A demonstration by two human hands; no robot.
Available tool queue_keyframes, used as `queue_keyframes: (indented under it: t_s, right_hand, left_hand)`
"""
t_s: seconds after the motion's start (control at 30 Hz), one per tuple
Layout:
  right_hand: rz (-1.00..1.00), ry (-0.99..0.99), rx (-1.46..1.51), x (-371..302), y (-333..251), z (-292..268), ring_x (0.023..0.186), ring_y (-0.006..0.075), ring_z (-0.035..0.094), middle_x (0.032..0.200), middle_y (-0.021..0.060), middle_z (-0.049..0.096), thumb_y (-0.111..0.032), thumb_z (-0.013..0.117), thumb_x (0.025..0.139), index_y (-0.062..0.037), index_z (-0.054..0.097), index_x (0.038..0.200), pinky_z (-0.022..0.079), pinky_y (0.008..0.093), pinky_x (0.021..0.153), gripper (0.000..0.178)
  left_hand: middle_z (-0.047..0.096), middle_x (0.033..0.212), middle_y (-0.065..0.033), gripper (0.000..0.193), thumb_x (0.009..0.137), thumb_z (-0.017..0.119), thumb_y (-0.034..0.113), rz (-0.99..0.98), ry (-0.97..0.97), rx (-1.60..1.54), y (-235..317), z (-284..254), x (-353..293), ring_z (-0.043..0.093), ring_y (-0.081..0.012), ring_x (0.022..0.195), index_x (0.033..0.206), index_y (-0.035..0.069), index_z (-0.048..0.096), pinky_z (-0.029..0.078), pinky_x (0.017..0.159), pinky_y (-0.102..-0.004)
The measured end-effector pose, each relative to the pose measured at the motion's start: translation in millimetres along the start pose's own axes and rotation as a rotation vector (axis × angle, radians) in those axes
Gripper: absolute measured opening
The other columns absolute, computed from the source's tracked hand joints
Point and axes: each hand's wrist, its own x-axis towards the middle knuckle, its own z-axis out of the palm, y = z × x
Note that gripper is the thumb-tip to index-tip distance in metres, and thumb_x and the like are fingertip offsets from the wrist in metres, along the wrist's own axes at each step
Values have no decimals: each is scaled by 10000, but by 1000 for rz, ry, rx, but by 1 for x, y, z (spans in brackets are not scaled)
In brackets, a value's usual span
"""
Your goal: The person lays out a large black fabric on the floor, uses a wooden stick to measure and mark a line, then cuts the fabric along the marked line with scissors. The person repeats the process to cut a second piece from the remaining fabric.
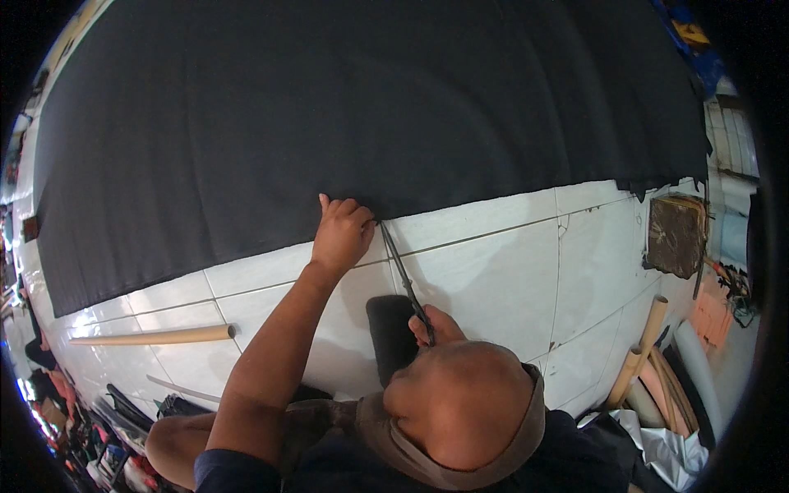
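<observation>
A large black fabric (370, 107) lies spread over the white tiled floor (493, 271) and fills the upper part of the view. My left hand (341, 234) rests fisted on the fabric's near edge, pinching it. Long dark scissors (401, 275) point up at that edge, their tip right beside the left hand. My right hand (437, 324) grips the scissors' handles; a head in the lower middle of the view hides part of it.
A cardboard tube (156, 335) and a thin stick (185, 388) lie on the tiles at left. A black oblong pad (388, 333) lies below the scissors. Several tubes and rolls (649, 353) lean at right, near a brown square panel (675, 237). Clutter lines the left rim.
</observation>
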Motion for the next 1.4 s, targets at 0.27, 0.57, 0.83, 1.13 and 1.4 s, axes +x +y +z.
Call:
queue_keyframes:
  t_s: [0.27, 0.57, 0.83, 1.13, 1.4]
  right_hand:
    - [-86, 32, 71, 34, -7, 14, 744, 146, 515, 774, 42, 553, -451, 593, 999, -61, 552, 957, 438, 335, 701, 395]
    - [-177, 80, -53, 52, 10, 26, 785, 239, 581, 817, 136, 616, -476, 620, 976, -19, 555, 951, 471, 386, 763, 462]
    - [-123, 108, -119, 66, 9, 25, 841, 352, 643, 862, 207, 650, -483, 638, 957, -6, 578, 957, 483, 434, 790, 481]
    - [-166, 203, -195, 67, 6, 32, 756, 366, 633, 800, 203, 652, -455, 664, 949, 2, 596, 886, 493, 436, 731, 467]
    - [-348, 207, -109, 87, 5, 30, 530, 83, 469, 638, -8, 514, -322, 654, 992, -47, 541, 867, 402, 266, 506, 323]
  left_hand:
    - [616, 936, -112, 162, 808, 721, 128, -19, 34, -133, -1, -4, -1, 588, -337, 981, 953, 62, 691, 268, 1139, -664]
    - [610, 897, -82, 115, 803, 729, 90, -1, 97, -137, -6, 3, -4, 595, -313, 940, 914, 69, 705, 268, 1142, -649]
    - [612, 859, -61, 68, 799, 723, 73, 2, 138, -118, -6, 6, -6, 604, -288, 906, 864, 91, 724, 282, 1146, -636]
    - [638, 858, -54, 62, 794, 741, 88, 17, 178, -103, -8, 12, -6, 611, -276, 900, 854, 84, 729, 291, 1145, -634]
    - [655, 850, -48, 56, 800, 746, 93, 6, 166, -132, -6, 8, -5, 620, -267, 896, 855, 86, 735, 295, 1143, -630]
